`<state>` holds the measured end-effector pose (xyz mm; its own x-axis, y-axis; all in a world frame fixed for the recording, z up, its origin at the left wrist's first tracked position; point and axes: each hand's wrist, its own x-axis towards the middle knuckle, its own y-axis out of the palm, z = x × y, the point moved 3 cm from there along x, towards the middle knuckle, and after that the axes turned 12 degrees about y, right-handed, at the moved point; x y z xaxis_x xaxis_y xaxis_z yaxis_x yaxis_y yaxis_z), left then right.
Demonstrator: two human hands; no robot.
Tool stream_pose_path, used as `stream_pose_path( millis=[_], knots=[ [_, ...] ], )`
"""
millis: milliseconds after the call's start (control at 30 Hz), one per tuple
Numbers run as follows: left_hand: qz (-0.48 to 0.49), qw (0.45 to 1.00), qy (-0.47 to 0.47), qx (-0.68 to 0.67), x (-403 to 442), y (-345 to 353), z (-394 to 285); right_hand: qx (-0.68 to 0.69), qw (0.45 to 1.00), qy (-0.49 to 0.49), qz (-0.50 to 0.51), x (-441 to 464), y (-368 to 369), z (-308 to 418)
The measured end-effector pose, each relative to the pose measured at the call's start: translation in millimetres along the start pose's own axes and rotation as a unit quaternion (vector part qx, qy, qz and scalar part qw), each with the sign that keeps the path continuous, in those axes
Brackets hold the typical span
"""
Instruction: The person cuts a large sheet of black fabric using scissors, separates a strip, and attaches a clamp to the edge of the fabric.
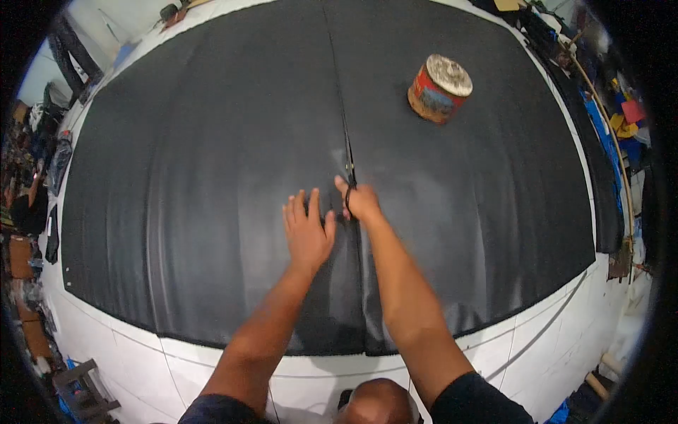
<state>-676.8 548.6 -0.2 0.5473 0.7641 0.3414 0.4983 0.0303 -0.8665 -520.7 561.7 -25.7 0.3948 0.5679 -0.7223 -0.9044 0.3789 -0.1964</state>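
Note:
A wide sheet of black, leather-like material (212,127) lies spread under both hands. My right hand (364,202) is closed round the handles of a pair of scissors (350,168), whose blades point away from me along a line running up the middle of the sheet. Below the scissors, the sheet is parted along that line down to its near edge. To the left of the cut, my left hand (308,230) rests flat on the material with its fingers spread, holding nothing.
A worn red can (439,90) with a whitish top stands on the sheet at the upper right. White tiled floor (212,367) shows around the sheet. Clutter lines both sides, with a small dark stool (86,385) at lower left and a dark roll (604,205) along the right.

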Motion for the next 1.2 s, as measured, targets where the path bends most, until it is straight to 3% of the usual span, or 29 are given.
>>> stream_pose_path(
  millis=[67,200,500,533,600,667,733,900,1200],
  knots=[
    [-0.045,0.997,0.022,0.063,24,25,17,0.023,0.999,0.002,0.032,6,0,-10],
    [0.018,0.998,-0.034,0.051,27,49,29,0.039,0.998,-0.004,0.039,13,0,-12],
    [0.045,0.996,-0.055,0.046,35,49,34,0.069,0.978,0.14,0.139,-23,-16,11],
    [0.051,0.996,-0.067,0.039,37,52,35,0.059,0.977,0.151,0.137,-17,-17,8],
    [0.049,0.996,-0.062,0.039,37,50,35,0.004,0.994,0.075,0.082,-6,-17,6],
    [0.068,0.993,-0.086,0.037,39,55,38,-0.037,0.992,0.081,0.088,-1,-16,16],
    [0.084,0.992,-0.078,0.045,34,55,39,0.039,0.993,0.077,0.074,-5,-12,21],
    [0.1,0.991,-0.075,0.043,34,56,42,0.034,0.992,0.085,0.088,3,-12,24],
    [0.122,0.988,-0.07,0.061,25,58,42,0.057,0.996,0.07,0.008,21,-2,6]
  ],
)
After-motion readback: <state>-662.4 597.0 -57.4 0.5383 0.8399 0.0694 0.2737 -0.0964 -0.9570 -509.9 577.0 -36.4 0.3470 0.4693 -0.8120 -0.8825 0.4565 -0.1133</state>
